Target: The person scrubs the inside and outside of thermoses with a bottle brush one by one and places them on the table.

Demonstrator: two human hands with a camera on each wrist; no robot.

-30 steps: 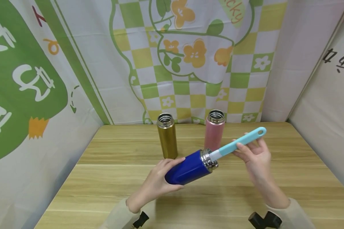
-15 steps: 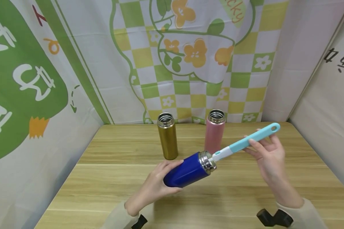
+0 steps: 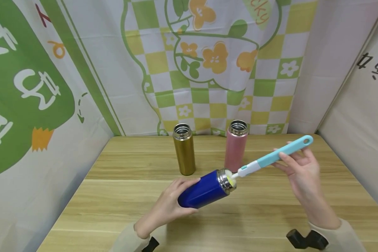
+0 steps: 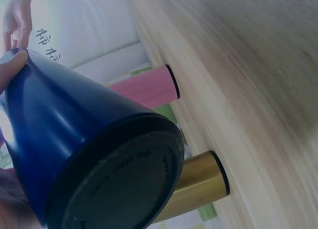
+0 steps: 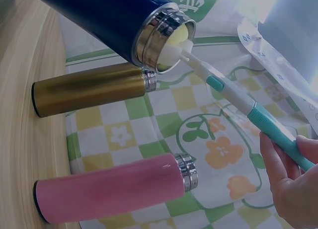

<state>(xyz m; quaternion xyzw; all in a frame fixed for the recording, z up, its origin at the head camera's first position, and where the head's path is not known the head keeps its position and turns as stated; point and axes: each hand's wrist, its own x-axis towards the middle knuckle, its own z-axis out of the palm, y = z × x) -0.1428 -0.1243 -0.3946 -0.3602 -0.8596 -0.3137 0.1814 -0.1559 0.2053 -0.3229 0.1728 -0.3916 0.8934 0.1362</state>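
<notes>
Presently left grip (image 3: 173,200) of mine clasping blue bottle (image 3: 204,189), fingers and thumb curling round its lower body. Holding it tilted above desk (image 3: 123,196), its steel mouth (image 3: 222,180) rising toward right edge. My right grip (image 3: 303,171) pinching brush (image 3: 268,159) by turquoise handle, handle slanting toward desk's far right corner. White-and-yellow sponge head (image 5: 177,36) sitting in bottle's mouth, partly showing. Gold bottle (image 3: 184,155) and pink bottle (image 3: 235,152) standing upright toward desk's far edge, gold nearer left edge. Patterned curtain (image 3: 214,80) hanging behind.
</notes>
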